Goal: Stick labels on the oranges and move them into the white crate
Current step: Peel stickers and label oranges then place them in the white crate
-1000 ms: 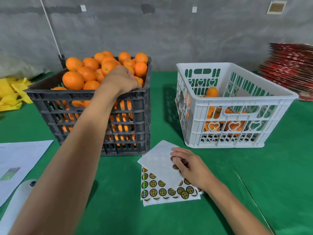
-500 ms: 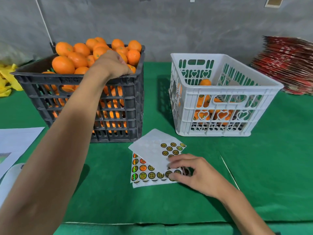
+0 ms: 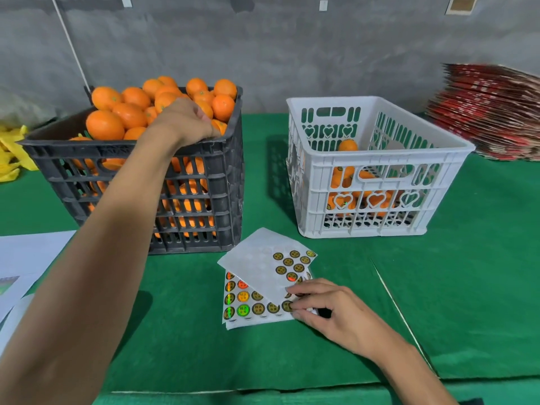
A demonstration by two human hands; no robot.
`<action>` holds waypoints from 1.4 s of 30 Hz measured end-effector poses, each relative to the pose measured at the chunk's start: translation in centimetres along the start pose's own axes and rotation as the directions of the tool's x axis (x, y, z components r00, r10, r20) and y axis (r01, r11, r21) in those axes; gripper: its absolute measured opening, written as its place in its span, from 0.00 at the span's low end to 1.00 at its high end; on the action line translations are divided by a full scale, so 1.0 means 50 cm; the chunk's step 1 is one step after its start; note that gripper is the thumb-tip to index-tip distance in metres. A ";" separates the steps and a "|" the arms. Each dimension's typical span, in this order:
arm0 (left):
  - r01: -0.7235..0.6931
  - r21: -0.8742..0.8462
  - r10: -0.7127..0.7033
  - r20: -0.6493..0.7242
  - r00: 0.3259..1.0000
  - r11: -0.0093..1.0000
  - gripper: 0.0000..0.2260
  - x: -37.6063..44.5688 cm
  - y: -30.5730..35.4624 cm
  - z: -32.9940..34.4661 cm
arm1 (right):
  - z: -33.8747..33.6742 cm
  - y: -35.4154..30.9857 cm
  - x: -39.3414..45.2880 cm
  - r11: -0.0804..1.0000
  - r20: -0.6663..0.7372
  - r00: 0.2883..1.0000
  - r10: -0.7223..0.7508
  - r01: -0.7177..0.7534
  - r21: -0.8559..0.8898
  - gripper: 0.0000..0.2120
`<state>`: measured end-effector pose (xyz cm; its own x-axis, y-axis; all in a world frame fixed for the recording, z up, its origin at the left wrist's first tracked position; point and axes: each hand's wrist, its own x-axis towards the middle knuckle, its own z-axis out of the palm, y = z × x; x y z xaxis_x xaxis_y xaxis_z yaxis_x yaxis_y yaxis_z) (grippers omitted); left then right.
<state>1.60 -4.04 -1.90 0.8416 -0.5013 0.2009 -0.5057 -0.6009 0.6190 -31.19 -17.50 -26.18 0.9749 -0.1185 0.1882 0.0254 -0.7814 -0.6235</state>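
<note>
Over heaped black slatted plastic crate point(image 3: 204, 182), left hand point(image 3: 184, 121) curls fingers on round orange fruit point(image 3: 219, 127); neighbours may roll. Right hand point(image 3: 330, 311) pinches gold round label point(image 3: 287, 306); sheet may lift.

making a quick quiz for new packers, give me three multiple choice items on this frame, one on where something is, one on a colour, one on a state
1. Where do the sticker sheets lie?
A. inside the white crate
B. on the green cloth in front of the two crates
C. on top of the oranges

2. What colour is the crate heaped full of oranges?
A. black
B. white
C. red

3. What is the right hand doing?
A. lifting an orange
B. resting flat on the white paper
C. fingertips down on a sticker at the sheets' near right edge

Key: 1 B, the sheets sit fanned on the green cloth, nearer the camera than both crates. 2 A, the full crate is black, while the white crate holds only a few oranges. 3 C, the fingers curl onto a round sticker; the left hand is the one reaching among the oranges.
</note>
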 end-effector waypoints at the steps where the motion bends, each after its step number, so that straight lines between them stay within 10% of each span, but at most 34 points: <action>1: 0.001 0.006 -0.001 -0.012 1.000 1.000 0.07 0.005 -0.003 0.003 | 0.001 0.001 0.000 1.000 -0.004 1.000 0.009 -0.008 0.023 0.11; 13: -0.003 0.008 0.003 -0.047 0.999 1.000 0.10 0.031 -0.023 0.012 | -0.036 -0.068 0.094 0.989 -0.247 0.969 0.001 0.035 0.142 0.08; 20: -0.123 -0.121 0.100 -0.180 0.979 0.985 0.16 0.021 -0.033 0.015 | -0.114 -0.223 0.352 0.935 -0.655 0.756 0.027 0.213 0.284 0.03; 26: -0.263 -0.376 0.130 -0.343 0.930 0.888 0.14 0.020 -0.038 0.009 | -0.133 -0.296 0.507 0.993 -0.811 0.577 0.094 0.004 0.118 0.08; 32: -0.268 -0.505 0.064 -0.385 0.921 0.820 0.14 0.016 -0.043 -0.001 | -0.161 -0.311 0.541 0.939 -0.705 0.696 -0.132 -0.140 -0.314 0.11; 36: -0.271 -0.474 0.066 -0.405 0.912 0.838 0.16 0.021 -0.017 0.011 | -0.192 -0.297 0.536 0.990 -0.511 0.859 -0.034 -0.040 -0.133 0.20; 42: -0.313 -0.678 0.333 -0.106 0.937 0.664 0.07 0.023 0.065 0.043 | -0.251 -0.257 0.521 0.970 -0.708 0.665 0.238 -0.123 0.211 0.27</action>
<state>0.50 -7.90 -1.31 0.6400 -0.6038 0.4752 -0.4711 0.1802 0.8635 -8.88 -18.23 -3.71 0.4974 -0.6988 0.5140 -0.0490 -0.6142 -0.7876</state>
